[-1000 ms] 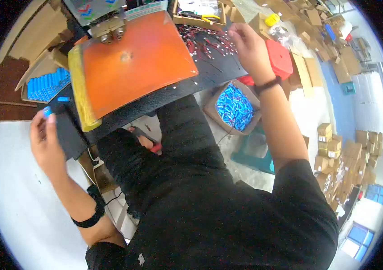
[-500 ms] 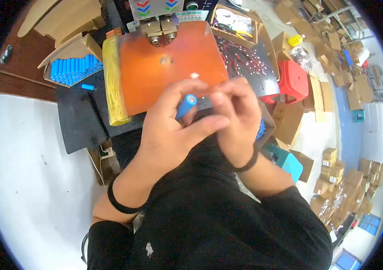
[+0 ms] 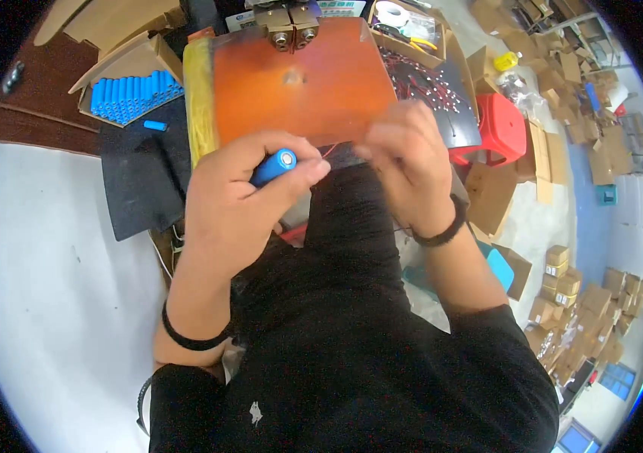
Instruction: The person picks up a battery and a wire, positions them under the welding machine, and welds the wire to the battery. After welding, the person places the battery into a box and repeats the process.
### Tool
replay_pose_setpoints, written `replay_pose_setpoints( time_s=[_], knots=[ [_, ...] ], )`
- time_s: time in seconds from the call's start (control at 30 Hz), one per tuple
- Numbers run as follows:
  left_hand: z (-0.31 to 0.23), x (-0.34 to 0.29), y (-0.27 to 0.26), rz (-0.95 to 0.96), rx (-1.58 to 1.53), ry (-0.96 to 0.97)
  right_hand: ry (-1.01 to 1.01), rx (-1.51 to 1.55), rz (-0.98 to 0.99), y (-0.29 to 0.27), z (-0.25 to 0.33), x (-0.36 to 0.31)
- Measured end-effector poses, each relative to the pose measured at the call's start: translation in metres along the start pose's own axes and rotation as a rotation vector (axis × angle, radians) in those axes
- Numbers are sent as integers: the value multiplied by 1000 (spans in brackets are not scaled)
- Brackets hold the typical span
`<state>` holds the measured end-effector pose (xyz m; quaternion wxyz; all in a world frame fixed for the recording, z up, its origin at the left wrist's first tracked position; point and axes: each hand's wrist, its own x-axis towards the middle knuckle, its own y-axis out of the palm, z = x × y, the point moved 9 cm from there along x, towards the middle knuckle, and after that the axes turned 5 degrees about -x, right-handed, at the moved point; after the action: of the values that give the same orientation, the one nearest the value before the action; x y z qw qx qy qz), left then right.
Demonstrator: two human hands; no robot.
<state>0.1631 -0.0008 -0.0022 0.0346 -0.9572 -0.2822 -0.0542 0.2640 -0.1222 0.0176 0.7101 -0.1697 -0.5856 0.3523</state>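
In my left hand (image 3: 227, 200) is a blue cylindrical battery cell (image 3: 267, 167), its round metal end facing up. The thumb and index finger of that hand meet just beyond the cell, where a thin red wire (image 3: 330, 149) shows at their tips. My right hand (image 3: 416, 170) is a short way to the right, its fingers curled together and blurred. Whatever lies between those fingertips is hidden. Both hands are above my lap, at the near edge of an orange work plate (image 3: 299, 98). Beyond them stands a machine with two metal electrode heads (image 3: 293, 38).
A cardboard box of blue cells (image 3: 134, 94) sits at the far left, with one loose cell (image 3: 155, 125) beside it. Yellow wrapping (image 3: 200, 98) edges the plate. Red and black wires (image 3: 423, 79) lie to the right, near a tool box (image 3: 408, 34) and a red stool (image 3: 501, 127).
My hands have moved apart; the left shifted left with the cell, exposing the red wire. My right hand moved slightly rightward and up. The view has shifted, so the machine appears higher.
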Motion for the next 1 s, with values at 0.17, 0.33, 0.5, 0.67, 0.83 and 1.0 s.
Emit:
replay_pose_setpoints(
  time_s=[0.17,0.33,0.5,0.67,0.83,1.0],
  knots=[
    [10,-13,-18,-425,40,111,755,866,-398,30,-12,-29],
    [11,-22,6,-322,235,393,1065,1193,-157,73,-9,-39],
    [31,-19,12,-295,68,253,1099,1303,-210,73,-19,-40],
    [41,-13,3,-220,110,172,970,933,-229,39,-56,-42],
    [22,33,-19,-118,514,168,822,1013,52,18,-82,-25],
    [21,69,-21,29,851,250,758,888,137,25,-115,-20]
  ],
)
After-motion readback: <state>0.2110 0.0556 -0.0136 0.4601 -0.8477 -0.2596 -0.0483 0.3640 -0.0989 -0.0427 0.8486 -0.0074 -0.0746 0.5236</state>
